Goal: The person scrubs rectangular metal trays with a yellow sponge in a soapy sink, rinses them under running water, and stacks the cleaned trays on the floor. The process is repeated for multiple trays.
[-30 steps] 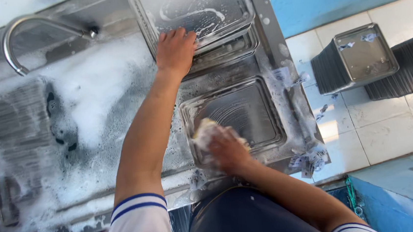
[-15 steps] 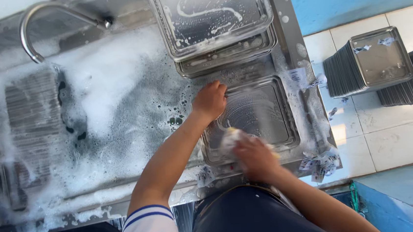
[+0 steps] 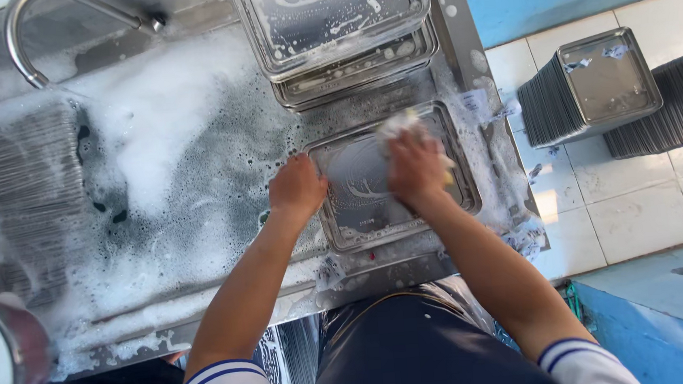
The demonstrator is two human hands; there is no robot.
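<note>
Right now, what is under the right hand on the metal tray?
A pale, soapy sponge or cloth shows above the right hand, pressed on the metal tray. The hand covers the rest of it. The left hand rests on the tray's left edge.

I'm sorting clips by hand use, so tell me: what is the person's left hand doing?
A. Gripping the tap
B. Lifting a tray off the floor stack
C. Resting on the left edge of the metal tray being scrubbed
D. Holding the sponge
C: the left hand sits at the left edge of the soapy metal tray, while the right hand presses the sponge into it.
</note>
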